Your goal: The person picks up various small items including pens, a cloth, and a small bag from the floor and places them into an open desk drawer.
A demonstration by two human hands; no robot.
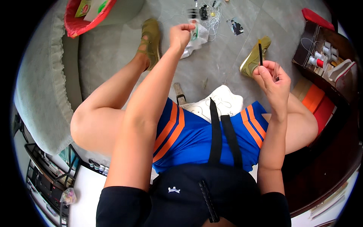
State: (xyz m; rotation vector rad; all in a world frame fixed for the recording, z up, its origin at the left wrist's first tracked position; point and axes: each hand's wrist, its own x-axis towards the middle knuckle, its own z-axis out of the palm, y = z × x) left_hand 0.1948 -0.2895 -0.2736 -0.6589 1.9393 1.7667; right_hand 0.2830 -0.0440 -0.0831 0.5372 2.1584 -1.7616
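My left hand (180, 37) is stretched far forward above the floor, its thumb and forefinger pinching a small packet (194, 33) with green print. The packet is blurred, and dark stripes show at its upper end. A crumpled white plastic bag (203, 34) lies just behind and beside it. On the right, in front of my raised knee, my right hand (273, 81) is closed around a thin black stick (260, 55) with a yellow tip, pointing away from me. A small see-through brownish piece (276, 70) also shows among those fingers; its kind cannot be made out.
Tangled white cord (214, 22), a small black object (203, 12) and a photo card (235, 26) lie on the grey floor. A box of thread spools (327, 51) stands right. A red-lined bin (72, 24) stands far left. A white drawn-on cloth (226, 99) lies between my legs.
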